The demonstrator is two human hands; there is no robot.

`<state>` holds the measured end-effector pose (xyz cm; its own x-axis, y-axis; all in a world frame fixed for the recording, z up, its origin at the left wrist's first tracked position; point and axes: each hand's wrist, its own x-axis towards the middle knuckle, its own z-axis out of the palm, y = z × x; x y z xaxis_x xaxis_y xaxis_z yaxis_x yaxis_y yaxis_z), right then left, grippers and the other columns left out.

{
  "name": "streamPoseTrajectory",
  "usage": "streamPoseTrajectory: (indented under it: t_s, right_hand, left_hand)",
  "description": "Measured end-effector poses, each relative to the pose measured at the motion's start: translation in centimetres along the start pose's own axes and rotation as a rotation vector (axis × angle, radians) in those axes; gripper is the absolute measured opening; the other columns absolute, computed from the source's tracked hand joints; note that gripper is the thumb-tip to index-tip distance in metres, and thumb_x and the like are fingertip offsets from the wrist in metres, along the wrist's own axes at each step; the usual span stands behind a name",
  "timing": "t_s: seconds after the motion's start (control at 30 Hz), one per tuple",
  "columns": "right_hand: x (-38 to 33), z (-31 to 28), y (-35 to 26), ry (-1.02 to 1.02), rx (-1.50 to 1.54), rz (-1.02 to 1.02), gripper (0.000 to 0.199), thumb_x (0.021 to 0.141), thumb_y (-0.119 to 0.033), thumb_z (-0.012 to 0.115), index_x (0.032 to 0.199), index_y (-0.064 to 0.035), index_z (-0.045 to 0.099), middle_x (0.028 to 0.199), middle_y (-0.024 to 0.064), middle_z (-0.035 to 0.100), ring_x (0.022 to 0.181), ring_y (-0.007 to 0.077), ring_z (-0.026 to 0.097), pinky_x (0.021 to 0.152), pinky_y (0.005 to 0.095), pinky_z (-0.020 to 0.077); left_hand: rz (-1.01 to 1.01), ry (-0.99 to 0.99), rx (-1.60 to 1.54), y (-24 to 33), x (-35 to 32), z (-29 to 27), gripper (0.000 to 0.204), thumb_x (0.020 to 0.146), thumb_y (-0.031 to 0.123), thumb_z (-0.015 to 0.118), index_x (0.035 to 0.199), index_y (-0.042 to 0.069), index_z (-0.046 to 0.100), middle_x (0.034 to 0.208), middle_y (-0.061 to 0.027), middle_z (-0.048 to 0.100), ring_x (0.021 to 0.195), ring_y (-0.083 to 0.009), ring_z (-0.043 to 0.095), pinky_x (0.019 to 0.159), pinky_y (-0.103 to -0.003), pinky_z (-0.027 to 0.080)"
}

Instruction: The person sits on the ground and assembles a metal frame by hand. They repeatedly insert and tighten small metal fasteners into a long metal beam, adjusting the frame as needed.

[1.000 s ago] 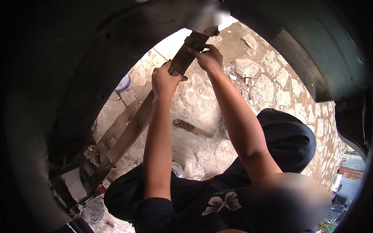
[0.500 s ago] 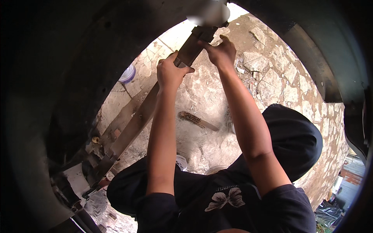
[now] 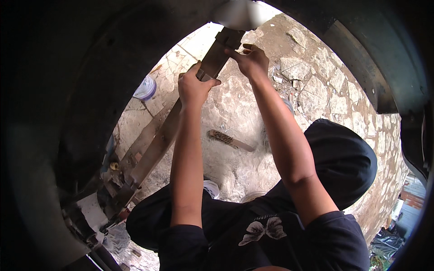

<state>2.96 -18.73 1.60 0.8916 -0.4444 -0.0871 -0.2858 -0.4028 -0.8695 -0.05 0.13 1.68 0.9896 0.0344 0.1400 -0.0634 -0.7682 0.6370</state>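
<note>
A long, dark, flat metal bar that looks like a leaf spring [image 3: 217,56] runs slantwise from the top middle toward the lower left. Near its upper part, my left hand [image 3: 193,88] is closed round it, thumb on the right edge and fingers on the left, beside a metal band. Against the bar's right edge, higher up, my right hand [image 3: 253,63] rests a digit, its other fingers partly curled and apart from the bar. Below, between my forearms, a wire brush [image 3: 226,138] with a pale handle end lies on the ground.
Dark vehicle body panels [image 3: 90,90] surround the view on both sides and overhead. A blurred rounded metal part [image 3: 239,14] hangs above the bar. A white and purple tub [image 3: 145,89] stands at left. The ground is uneven stone paving [image 3: 314,88] with loose rubble.
Both hands and the bar's upper end appear slightly further left in view. The right hand's fingers have drawn in a little; the left hand keeps its grip.
</note>
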Motion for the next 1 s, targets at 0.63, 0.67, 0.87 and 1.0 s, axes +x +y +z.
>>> streamPoseTrajectory:
  t_s: [0.63,0.67,0.87,1.0]
  right_hand:
    - [1.6,2.2,-3.8,-0.038,0.003,0.085,0.072,0.067,-0.051,0.092,0.114,0.0014,0.075,0.106,0.0205,0.078,0.102,0.0334,0.076,0.099,0.0380,0.0571]
    - [2.1,2.6,-3.2,-0.032,0.046,0.097,0.080,0.065,-0.050,0.094,0.120,0.0020,0.070,0.110,0.0217,0.077,0.106,0.0328,0.075,0.098,0.0384,0.0568]
    - [0.4,1.3,-1.1,-0.006,0.100,-0.022,0.102,0.062,-0.044,0.097,0.141,0.0012,0.050,0.123,0.0232,0.071,0.115,0.0334,0.071,0.101,0.0391,0.0550]
    - [2.7,2.9,-1.6,0.011,0.156,-0.072,0.101,0.062,-0.040,0.098,0.141,0.0009,0.049,0.120,0.0211,0.072,0.114,0.0332,0.071,0.101,0.0390,0.0550]
  left_hand:
    - [-0.061,-0.093,0.081,2.0,0.4,-0.4,0.078,0.059,0.034,0.097,0.128,0.007,0.073,0.103,-0.0184,0.078,0.095,-0.0304,0.076,0.085,-0.039,0.057]
    - [-0.064,-0.102,0.060,2.1,0.4,-0.2,0.077,0.059,0.034,0.097,0.127,0.008,0.073,0.102,-0.0178,0.079,0.094,-0.0305,0.076,0.084,-0.039,0.057]
    - [-0.066,0.013,0.047,0.1,-0.1,0.1,0.087,0.060,0.031,0.097,0.134,-0.002,0.067,0.107,-0.0215,0.077,0.098,-0.0298,0.076,0.089,-0.039,0.056]
    - [-0.057,-0.038,0.003,1.4,-0.2,-0.1,0.082,0.060,0.031,0.097,0.131,0.001,0.070,0.107,-0.0198,0.078,0.098,-0.0303,0.076,0.089,-0.040,0.056]
